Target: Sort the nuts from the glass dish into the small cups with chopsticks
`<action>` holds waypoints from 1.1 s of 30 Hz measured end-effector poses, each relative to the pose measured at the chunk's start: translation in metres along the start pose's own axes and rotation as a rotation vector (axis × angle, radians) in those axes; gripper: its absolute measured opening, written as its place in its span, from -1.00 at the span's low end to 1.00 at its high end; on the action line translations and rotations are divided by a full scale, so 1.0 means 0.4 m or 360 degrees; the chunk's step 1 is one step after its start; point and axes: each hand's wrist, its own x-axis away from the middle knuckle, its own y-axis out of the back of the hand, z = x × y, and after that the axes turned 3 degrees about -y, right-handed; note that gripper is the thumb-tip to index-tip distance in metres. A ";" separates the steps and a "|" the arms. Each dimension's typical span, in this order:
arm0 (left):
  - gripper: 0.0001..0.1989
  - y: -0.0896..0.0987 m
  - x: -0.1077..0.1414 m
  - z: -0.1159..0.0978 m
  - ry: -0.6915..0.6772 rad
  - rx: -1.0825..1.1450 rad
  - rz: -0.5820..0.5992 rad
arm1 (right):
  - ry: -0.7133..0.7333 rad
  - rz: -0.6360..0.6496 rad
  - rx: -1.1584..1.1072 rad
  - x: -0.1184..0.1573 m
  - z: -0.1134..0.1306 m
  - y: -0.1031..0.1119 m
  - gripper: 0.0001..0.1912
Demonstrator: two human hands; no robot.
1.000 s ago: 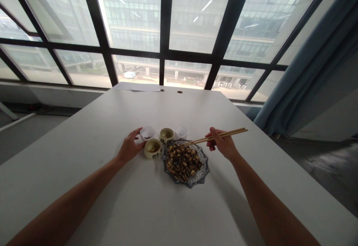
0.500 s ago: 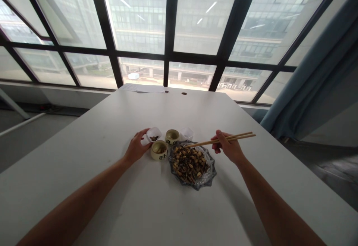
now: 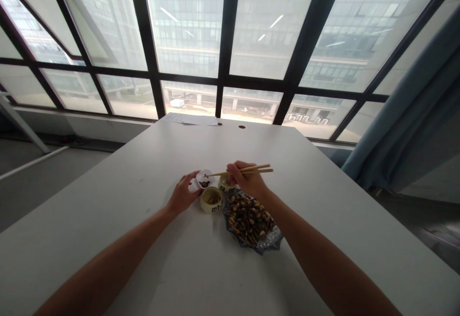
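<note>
My left hand (image 3: 182,194) has its fingers closed on the side of a small white cup (image 3: 212,181) with a few dark bits at its bottom. In my right hand (image 3: 249,179) is a pair of chopsticks (image 3: 264,167), their tips over that cup; a tiny reddish-brown bit shows at the tips. A cream cup with dark lettering (image 3: 211,207) stands beside the white one. Another cream cup (image 3: 223,188) is partly behind my right hand. The scalloped glass plate (image 3: 264,249), heaped with mixed seeds and nuts (image 3: 249,220), lies under my right forearm.
A white table (image 3: 172,268) carries everything. Papers (image 3: 190,119) lie at its far edge, near two round holes. Large dark-framed windows (image 3: 223,33) rise beyond, and a blue curtain (image 3: 406,86) hangs at the right.
My right hand has moved left with the chopsticks, from the plate to over the white cup. My left hand stays on that cup. The second white cup is now hidden. The view has shifted slightly.
</note>
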 end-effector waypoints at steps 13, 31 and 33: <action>-0.41 -0.003 0.000 0.011 0.0016 -0.0043 0.0017 | -0.0169 -0.0504 -0.0097 0.110 0.000 0.198 -0.39; -0.37 0.006 -0.003 0.010 0.0104 -0.0051 0.0081 | -0.0196 -0.0034 0.0501 0.175 -0.050 0.249 -0.43; -0.36 0.005 -0.004 0.010 0.0122 -0.0048 0.0090 | -0.0203 -0.0025 0.0472 0.176 -0.053 0.246 -0.43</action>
